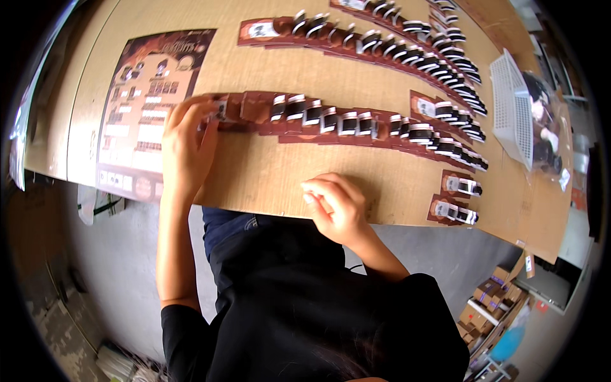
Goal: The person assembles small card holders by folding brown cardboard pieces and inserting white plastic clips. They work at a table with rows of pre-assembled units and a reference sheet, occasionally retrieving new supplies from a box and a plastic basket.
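the left hand (188, 143) is reaching over the left part of the desk (254, 175), its fingers bending and its tips meeting the left end of the middle row of brown cards (258, 109); whether thumb and fingers are pinching a card or only pressing on it cannot be told. the right hand (338, 205) is holding itself in a loose curl above the near part of the desk, well apart from the cards, its thumb lying close to the forefinger; no object is showing in it, though the inside of the curl is staying hidden.

the middle row is running from the left hand toward the right, its cards overlapping and bearing small black-and-white pieces (348, 124). a far row of similar cards (258, 29) is slanting toward the right side, with a short row (422, 105) lying between the two. at the near right, a pair of cards (450, 178) is resting just beside each other. to the left, a large printed brown sheet (143, 86) is lying flat, partly under the left hand. at the right, a white plastic basket (511, 108) is standing beside a clear bag (550, 127) containing dark items.
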Available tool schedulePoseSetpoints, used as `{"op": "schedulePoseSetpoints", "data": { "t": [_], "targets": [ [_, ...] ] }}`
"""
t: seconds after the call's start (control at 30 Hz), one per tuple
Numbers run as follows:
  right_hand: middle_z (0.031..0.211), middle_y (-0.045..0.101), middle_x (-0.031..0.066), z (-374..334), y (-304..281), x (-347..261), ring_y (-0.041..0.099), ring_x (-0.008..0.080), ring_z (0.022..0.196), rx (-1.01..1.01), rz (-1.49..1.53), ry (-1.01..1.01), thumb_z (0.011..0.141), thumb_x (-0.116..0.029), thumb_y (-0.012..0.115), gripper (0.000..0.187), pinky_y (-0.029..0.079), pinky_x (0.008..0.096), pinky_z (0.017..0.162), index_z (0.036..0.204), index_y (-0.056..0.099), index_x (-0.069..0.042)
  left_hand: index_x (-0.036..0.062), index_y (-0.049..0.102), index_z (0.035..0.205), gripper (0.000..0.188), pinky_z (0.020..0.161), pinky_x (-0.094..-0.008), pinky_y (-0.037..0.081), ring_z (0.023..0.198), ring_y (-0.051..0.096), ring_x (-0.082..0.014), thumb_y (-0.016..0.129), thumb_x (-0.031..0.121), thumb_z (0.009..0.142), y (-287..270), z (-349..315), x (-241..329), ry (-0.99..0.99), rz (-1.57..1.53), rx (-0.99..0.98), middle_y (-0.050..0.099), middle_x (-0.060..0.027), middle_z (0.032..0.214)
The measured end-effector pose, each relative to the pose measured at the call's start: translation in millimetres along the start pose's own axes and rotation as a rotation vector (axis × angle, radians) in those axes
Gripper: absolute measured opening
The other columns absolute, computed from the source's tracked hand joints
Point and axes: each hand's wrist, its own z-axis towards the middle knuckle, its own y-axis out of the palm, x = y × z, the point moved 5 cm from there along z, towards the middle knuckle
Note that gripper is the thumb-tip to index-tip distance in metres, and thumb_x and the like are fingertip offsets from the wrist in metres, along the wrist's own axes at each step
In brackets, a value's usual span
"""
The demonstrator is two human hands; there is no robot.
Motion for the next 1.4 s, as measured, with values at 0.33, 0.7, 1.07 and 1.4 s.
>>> {"op": "schedulePoseSetpoints", "data": {
  "t": [0.33, 0.7, 1.07, 1.4],
  "targets": [
    [0.078, 0.057, 0.0087, 0.7, -1.9, -0.8, 0.058, 0.0248, 0.069, -0.003, 0.032, 0.026, 0.073, 0.000, 0.060, 0.015, 0.047, 0.0336, 0.060, 0.088, 0.057, -0.004, 0.0025, 0.060, 0.092, 0.019, 0.085, -0.0376, 0.043, 0.098, 0.054, -0.0321, 0.056, -0.002, 0.074, -11.4, -9.4, 5.7, 0.032, 0.057, 0.032, 0.057, -0.0147, 0.104],
    [0.076, 0.057, 0.0073, 5.1, -5.4, -1.6, 0.058, 0.0234, 0.068, -0.053, 0.022, -0.023, 0.071, 0.000, 0.061, 0.016, 0.047, 0.0329, 0.060, 0.086, 0.056, -0.004, 0.0000, 0.060, 0.093, 0.015, 0.089, -0.0381, 0.040, 0.104, 0.052, -0.0297, 0.054, 0.000, 0.079, -41.2, -51.3, -40.8, -0.189, 0.172, 0.185, 0.057, -0.0144, 0.107],
    [0.074, 0.059, 0.0083, 3.3, 7.3, -6.2, 0.054, 0.0204, 0.059, -0.094, -0.017, -0.002, 0.074, 0.002, 0.060, 0.012, 0.044, 0.0302, 0.056, 0.085, 0.060, -0.001, 0.0033, 0.060, 0.096, 0.025, 0.090, -0.0396, 0.041, 0.108, 0.050, -0.0312, 0.061, 0.003, 0.071, -55.8, -63.4, -47.3, -0.079, 0.257, 0.149, 0.058, -0.0117, 0.108],
    [0.074, 0.058, 0.0071, 8.5, 1.4, -6.6, 0.057, 0.0237, 0.064, -0.083, -0.084, -0.041, 0.070, 0.001, 0.061, 0.015, 0.045, 0.0338, 0.057, 0.084, 0.059, -0.004, 0.0007, 0.058, 0.098, 0.024, 0.090, -0.0400, 0.040, 0.106, 0.050, -0.0341, 0.057, 0.001, 0.074, -48.8, -49.6, -60.4, -0.083, 0.236, 0.133, 0.056, -0.0159, 0.109]
  ]
}}
